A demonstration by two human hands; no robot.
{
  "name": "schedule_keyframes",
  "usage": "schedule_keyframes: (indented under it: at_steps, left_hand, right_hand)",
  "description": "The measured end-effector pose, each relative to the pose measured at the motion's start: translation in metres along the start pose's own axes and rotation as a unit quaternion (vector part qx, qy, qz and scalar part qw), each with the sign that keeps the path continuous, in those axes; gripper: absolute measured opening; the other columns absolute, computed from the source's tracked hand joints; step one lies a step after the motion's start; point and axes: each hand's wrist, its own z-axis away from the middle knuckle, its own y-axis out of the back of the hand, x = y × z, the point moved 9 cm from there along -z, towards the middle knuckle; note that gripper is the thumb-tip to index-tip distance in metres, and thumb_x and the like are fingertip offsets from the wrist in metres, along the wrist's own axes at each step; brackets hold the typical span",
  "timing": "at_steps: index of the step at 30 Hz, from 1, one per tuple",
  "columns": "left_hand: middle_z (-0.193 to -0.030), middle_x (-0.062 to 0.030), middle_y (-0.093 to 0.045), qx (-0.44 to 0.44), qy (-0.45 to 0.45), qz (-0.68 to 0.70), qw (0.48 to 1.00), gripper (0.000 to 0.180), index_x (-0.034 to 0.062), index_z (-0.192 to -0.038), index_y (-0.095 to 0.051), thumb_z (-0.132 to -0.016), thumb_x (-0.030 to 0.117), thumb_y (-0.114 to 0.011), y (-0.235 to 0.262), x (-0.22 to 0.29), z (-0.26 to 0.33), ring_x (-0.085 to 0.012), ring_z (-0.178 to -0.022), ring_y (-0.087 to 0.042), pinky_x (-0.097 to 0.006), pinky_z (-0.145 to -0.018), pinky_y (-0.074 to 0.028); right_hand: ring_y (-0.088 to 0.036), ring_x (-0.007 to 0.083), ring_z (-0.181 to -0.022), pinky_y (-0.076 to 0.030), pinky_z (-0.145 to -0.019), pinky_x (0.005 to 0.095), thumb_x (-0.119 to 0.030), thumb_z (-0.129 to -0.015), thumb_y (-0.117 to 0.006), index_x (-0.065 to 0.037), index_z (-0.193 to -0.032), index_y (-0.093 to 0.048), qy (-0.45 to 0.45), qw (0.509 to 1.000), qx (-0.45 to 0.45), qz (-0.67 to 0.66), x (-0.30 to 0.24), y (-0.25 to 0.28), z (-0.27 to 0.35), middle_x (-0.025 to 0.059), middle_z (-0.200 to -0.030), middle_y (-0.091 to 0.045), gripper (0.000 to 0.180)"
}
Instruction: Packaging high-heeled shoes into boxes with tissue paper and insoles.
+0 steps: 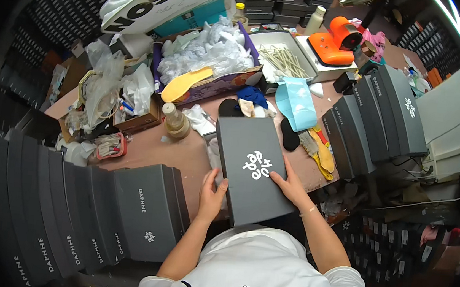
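A dark grey shoebox lid [246, 145] with a white printed mark lies in front of my body. Along its left side a strip of white paper [215, 152] and a grey box edge show, so the lid does not fully cover what is under it. My right hand [292, 187] grips the lid's right edge, thumb on top, the other fingers partly hidden down the side. My left hand [212, 197] is beside the lid's lower left edge, fingers stretched and a little apart; whether its thumb touches the lid I cannot tell.
Stacked grey shoeboxes [143, 212] stand at the left, more boxes [365, 118] at the right. Behind lie a glass bottle [175, 120], a carton of crumpled white paper [208, 53], a yellow insole [186, 83], a tray of sticks [285, 60], an orange tape dispenser [334, 43] and brushes [321, 149].
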Motion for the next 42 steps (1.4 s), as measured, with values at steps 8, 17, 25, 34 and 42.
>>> schedule_keyframes:
  at_steps: [8,17,25,34,42]
  left_hand:
    - [-0.133,-0.0211,-0.045,0.040,0.042,-0.129,0.990,0.059,-0.0066,-0.136,-0.033,-0.090,0.017,-0.061,0.016,-0.058,-0.020,-0.0285,-0.119,-0.048,-0.036,-0.101,-0.038]
    - [-0.128,-0.0140,-0.050,-0.032,0.181,0.018,0.983,0.049,-0.0008,-0.134,-0.039,-0.097,0.030,-0.049,0.032,-0.118,-0.012,-0.0242,-0.112,-0.053,-0.035,-0.094,-0.043]
    - [-0.132,-0.0149,-0.048,-0.149,0.240,0.037,0.958,0.059,-0.0002,-0.136,-0.038,-0.096,0.042,-0.047,-0.036,-0.084,0.056,-0.0260,-0.119,-0.049,-0.038,-0.100,-0.041]
    - [-0.134,-0.0128,-0.046,-0.458,0.164,-0.097,0.869,0.051,0.0030,-0.138,-0.042,-0.092,0.016,-0.060,-0.274,-0.090,0.192,-0.0172,-0.109,-0.054,-0.029,-0.088,-0.048]
    - [-0.129,-0.0075,-0.047,-0.462,0.100,-0.183,0.862,0.040,0.0028,-0.126,-0.053,-0.087,0.005,-0.063,-0.292,-0.132,0.243,-0.0124,-0.098,-0.057,-0.026,-0.085,-0.049]
  right_hand:
    - [-0.066,0.0368,-0.081,-0.051,-0.074,0.0412,-0.048,-0.085,-0.061,0.006,-0.103,-0.065,-0.156,0.987,0.010,0.020,0.108,-0.055,-0.050,0.0256,-0.089,-0.067,0.057]
    - [-0.061,0.0407,-0.096,-0.048,-0.085,0.0430,-0.064,-0.076,-0.061,0.001,-0.105,-0.066,-0.137,0.983,0.112,0.053,0.097,-0.056,-0.014,0.0283,-0.099,-0.063,0.071]
    - [-0.036,0.0298,-0.133,-0.030,-0.108,0.0371,-0.043,-0.084,-0.065,-0.007,-0.148,-0.023,-0.037,0.965,0.066,-0.251,0.091,-0.033,0.124,0.0201,-0.144,-0.035,0.085]
    - [-0.056,0.0204,-0.107,-0.047,-0.091,0.0364,-0.048,-0.083,-0.064,-0.009,-0.123,-0.054,-0.192,0.590,0.546,-0.563,0.204,0.080,0.514,0.0082,-0.117,-0.058,0.057]
    - [-0.041,0.0318,-0.127,-0.037,-0.101,0.0551,-0.052,-0.085,-0.062,-0.012,-0.140,-0.035,-0.066,0.321,0.785,-0.526,0.325,0.166,0.782,0.0114,-0.138,-0.042,0.073]
